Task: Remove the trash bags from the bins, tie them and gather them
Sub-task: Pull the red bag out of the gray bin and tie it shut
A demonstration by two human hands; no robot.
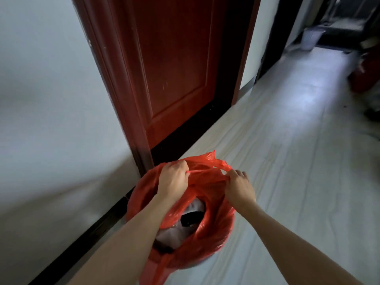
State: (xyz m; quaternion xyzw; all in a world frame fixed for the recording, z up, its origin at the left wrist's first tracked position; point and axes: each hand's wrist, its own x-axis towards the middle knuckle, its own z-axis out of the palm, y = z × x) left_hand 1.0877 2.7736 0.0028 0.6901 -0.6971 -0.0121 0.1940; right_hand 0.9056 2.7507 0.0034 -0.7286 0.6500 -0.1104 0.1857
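Red trash bag (213, 227) gripped by both hands (173, 177) (238, 186), beside red door (174, 64) and wall (51, 99).

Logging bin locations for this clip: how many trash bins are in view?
2. One holds the red bag both hands grip, by the door. A white bin stands far down the hall, blurred. Others may be out of view.
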